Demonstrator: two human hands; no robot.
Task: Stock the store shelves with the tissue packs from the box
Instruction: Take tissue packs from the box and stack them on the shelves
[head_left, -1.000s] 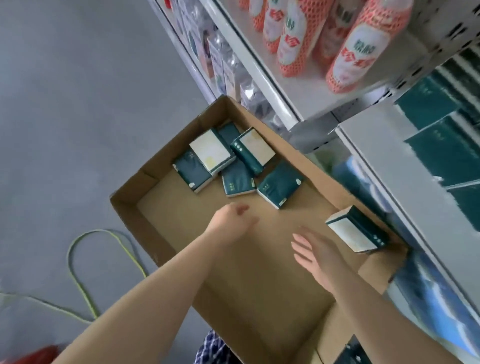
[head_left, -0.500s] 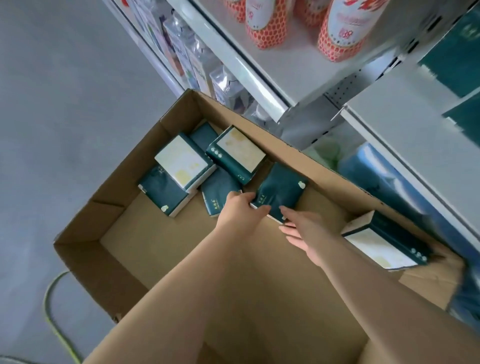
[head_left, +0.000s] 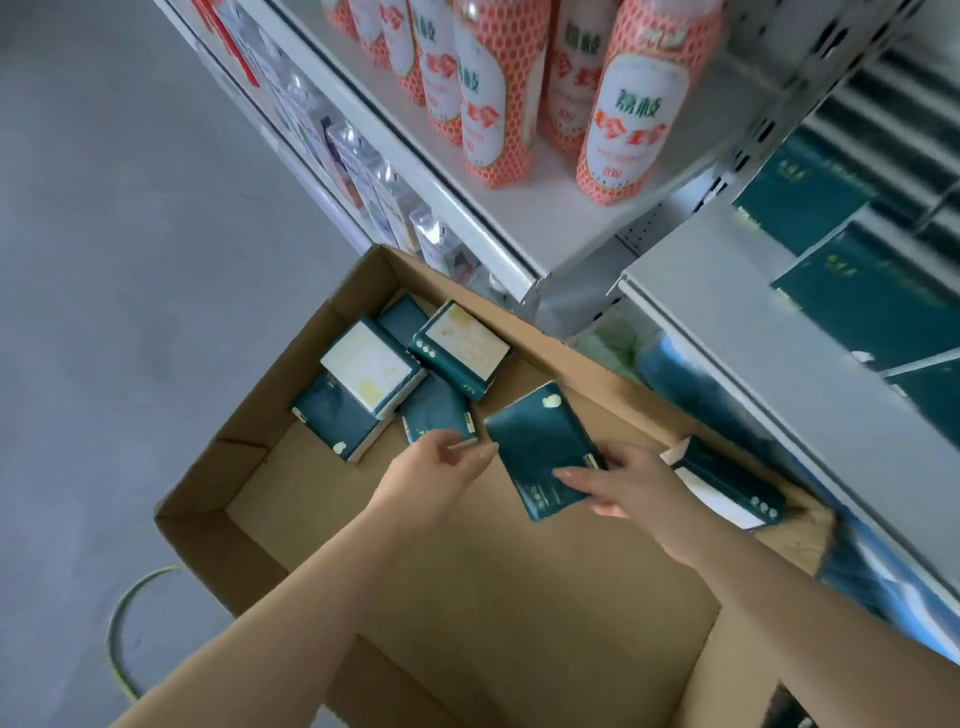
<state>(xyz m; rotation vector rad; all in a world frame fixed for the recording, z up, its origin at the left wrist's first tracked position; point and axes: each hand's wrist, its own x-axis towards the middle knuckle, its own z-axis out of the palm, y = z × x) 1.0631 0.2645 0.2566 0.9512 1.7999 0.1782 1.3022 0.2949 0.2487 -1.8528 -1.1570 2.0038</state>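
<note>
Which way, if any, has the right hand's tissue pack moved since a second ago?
Yes: the tissue pack, in the right hand, came from the pile toward the box's near wall.

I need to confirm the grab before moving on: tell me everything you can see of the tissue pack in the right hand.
The tissue pack is a flat, dark green rectangle in glossy plastic-looking wrap, with a pale mark near its far corner and pale lettering at its near end. It is tilted over the floor of the cardboard box. The right hand grips its near right corner, thumb on top. The left hand is beside its left edge; contact unclear.
</note>
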